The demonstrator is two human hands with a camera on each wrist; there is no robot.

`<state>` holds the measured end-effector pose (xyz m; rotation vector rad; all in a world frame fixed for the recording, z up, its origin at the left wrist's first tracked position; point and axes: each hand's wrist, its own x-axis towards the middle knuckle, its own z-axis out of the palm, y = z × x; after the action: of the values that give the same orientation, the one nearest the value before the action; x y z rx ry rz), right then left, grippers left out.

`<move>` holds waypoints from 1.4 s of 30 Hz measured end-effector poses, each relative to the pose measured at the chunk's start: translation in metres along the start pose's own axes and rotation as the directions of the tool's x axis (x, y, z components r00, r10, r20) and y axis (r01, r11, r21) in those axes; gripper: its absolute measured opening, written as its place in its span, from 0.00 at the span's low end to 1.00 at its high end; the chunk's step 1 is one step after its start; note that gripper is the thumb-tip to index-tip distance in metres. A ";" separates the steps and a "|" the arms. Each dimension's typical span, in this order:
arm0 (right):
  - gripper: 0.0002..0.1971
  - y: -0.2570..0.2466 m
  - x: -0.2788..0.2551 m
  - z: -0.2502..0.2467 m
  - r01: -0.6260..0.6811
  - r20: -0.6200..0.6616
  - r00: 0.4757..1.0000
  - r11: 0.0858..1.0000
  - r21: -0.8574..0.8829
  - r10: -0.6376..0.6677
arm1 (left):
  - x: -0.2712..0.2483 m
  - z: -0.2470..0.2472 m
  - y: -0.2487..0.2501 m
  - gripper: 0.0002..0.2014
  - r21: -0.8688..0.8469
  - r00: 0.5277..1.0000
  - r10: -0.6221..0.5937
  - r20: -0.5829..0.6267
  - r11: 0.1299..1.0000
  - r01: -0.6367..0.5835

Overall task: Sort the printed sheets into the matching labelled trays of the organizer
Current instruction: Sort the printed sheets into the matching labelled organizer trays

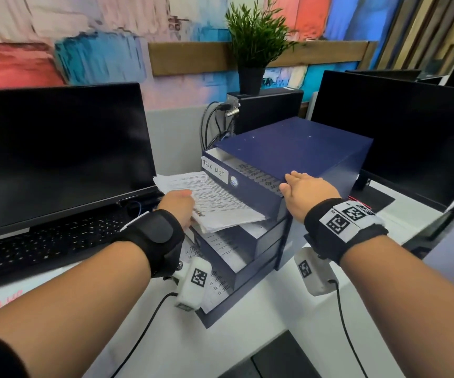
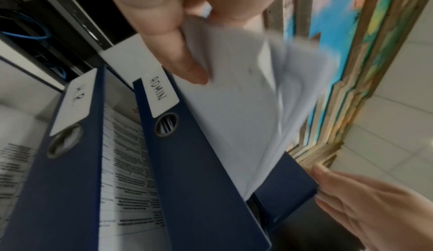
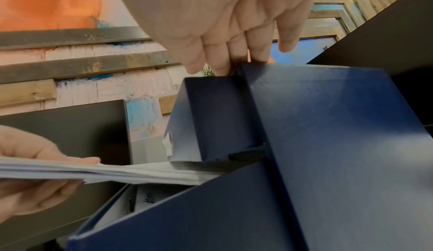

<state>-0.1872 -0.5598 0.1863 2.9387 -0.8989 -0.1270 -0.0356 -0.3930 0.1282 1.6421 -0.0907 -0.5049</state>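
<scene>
A dark blue drawer organizer (image 1: pixel 296 151) stands on the desk with several trays pulled out in steps. The top tray (image 1: pixel 250 184) is labelled TASK LIST; lower trays read ADMIN (image 2: pixel 161 95) and H.R. (image 2: pixel 72 103). My left hand (image 1: pixel 178 204) pinches a stack of printed sheets (image 1: pixel 220 203) by its left edge, holding it over the ADMIN tray, below the TASK LIST tray. My right hand (image 1: pixel 306 190) lies flat with straight fingers at the organizer's front right top corner, touching it. Printed pages lie in the lower trays (image 1: pixel 220 252).
A dark monitor (image 1: pixel 57 154) and black keyboard (image 1: pixel 43 246) sit to the left. A second monitor (image 1: pixel 411 137) stands at the right. Behind the organizer are a black box with cables (image 1: pixel 264 110) and a potted plant (image 1: pixel 253 45). White desk (image 1: pixel 220 345) lies in front.
</scene>
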 end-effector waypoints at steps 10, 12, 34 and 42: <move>0.24 0.005 0.004 0.011 -0.010 -0.021 1.000 0.986 0.168 0.014 | 0.008 0.022 0.001 0.13 0.271 0.989 0.011 0.144 0.961 -0.050; 0.24 0.006 0.005 0.011 0.004 -0.027 1.000 0.986 0.165 0.000 | 0.011 0.023 -0.002 0.16 0.273 0.993 0.040 0.110 0.959 -0.069; 0.23 0.008 0.002 0.008 0.009 -0.011 1.000 0.982 0.189 -0.007 | 0.008 0.041 -0.018 0.30 0.929 0.918 0.146 0.369 -0.020 -0.370; 0.24 0.008 0.005 0.011 0.001 -0.010 1.000 0.979 0.206 0.001 | 0.008 0.041 -0.012 0.31 0.917 0.919 0.066 0.388 -0.124 -0.378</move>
<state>-0.1886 -0.5701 0.1755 3.1251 -0.9653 -0.0192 -0.0466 -0.4321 0.1127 3.0180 -1.2537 -0.2709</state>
